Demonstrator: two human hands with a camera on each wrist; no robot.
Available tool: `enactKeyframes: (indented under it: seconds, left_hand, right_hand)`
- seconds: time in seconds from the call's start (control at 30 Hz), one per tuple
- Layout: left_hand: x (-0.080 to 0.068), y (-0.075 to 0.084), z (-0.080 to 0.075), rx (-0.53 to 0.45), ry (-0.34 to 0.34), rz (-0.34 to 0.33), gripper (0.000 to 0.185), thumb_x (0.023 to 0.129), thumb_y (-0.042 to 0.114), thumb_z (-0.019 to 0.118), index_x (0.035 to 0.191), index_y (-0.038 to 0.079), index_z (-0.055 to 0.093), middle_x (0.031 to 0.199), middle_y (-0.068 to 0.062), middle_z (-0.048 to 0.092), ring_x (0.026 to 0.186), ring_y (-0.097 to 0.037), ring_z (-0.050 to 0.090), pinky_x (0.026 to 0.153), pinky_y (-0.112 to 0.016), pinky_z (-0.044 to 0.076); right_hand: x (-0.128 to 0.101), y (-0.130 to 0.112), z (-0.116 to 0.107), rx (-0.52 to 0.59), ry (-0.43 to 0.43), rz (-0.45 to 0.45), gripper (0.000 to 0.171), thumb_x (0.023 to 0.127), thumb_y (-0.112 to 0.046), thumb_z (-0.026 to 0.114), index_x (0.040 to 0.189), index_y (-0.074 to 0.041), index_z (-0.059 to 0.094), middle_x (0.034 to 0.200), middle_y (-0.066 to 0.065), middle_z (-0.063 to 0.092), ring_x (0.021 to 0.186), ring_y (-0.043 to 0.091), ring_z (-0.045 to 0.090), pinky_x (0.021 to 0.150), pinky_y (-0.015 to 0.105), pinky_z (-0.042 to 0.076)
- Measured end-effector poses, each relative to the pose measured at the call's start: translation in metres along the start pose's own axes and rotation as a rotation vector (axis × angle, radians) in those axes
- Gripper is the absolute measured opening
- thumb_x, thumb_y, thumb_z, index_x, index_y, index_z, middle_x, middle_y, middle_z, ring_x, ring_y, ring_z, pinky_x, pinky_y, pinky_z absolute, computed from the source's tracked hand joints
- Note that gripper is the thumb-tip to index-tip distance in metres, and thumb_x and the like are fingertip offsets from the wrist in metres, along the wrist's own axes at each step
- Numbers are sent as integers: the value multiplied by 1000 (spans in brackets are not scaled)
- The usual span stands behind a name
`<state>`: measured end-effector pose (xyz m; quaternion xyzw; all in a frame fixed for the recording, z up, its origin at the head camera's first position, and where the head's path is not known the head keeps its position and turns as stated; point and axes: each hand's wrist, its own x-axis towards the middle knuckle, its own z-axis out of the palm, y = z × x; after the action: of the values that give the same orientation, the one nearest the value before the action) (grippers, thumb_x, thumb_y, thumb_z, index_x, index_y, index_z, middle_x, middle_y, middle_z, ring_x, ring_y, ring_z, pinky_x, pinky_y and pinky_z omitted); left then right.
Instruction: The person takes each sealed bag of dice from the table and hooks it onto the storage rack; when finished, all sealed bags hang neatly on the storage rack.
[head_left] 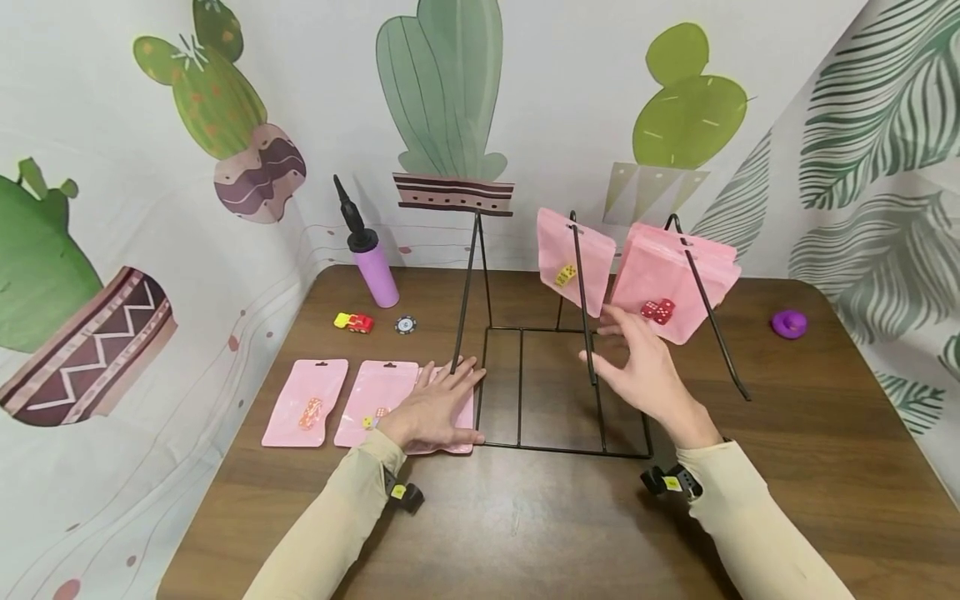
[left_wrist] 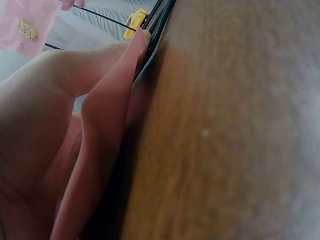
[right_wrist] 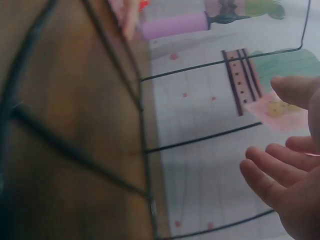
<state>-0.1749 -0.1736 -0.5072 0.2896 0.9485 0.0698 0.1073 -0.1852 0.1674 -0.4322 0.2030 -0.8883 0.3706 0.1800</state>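
My left hand (head_left: 442,398) lies flat, fingers straight, on a pink pouch (head_left: 463,425) at the left edge of a black wire rack (head_left: 564,451). Two more pink pouches (head_left: 306,402) (head_left: 372,402) lie to its left, each with small items inside. On the rack's prongs hang a pink pouch with a yellow die (head_left: 572,260) and a stack of pink pouches with red dice (head_left: 670,283). My right hand (head_left: 628,350) hovers open just below those hanging pouches, holding nothing. The right wrist view shows its spread fingers (right_wrist: 272,175) beside the rack's wires (right_wrist: 145,150).
A purple hand pump (head_left: 372,258), a small red and yellow toy car (head_left: 355,322) and a poker chip (head_left: 406,324) sit at the back left of the brown table (head_left: 525,533). A purple round object (head_left: 789,323) lies at the far right. Cactus-print backdrop walls surround the table.
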Motion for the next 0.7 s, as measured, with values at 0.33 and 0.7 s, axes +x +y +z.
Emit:
enactKeyframes:
  seconds: [0.33, 0.7]
  left_hand:
    - [0, 0, 0, 2, -3, 4, 108, 75, 78, 58, 158, 24, 16, 165, -5, 8, 149, -37, 15, 118, -61, 5]
    - [0, 1, -1, 1, -7, -3, 108, 74, 77, 60, 157, 24, 16, 165, -4, 8, 149, -37, 14, 119, -60, 5]
  right_hand:
    - [-38, 20, -3, -41, -271, 94, 76, 83, -36, 77, 144, -7, 41, 128, 17, 57, 117, 35, 55, 96, 56, 46]
    - [-58, 38, -13, -154, -437, 155, 88, 82, -50, 74, 146, -1, 37, 146, 24, 40, 133, 44, 39, 105, 62, 36]
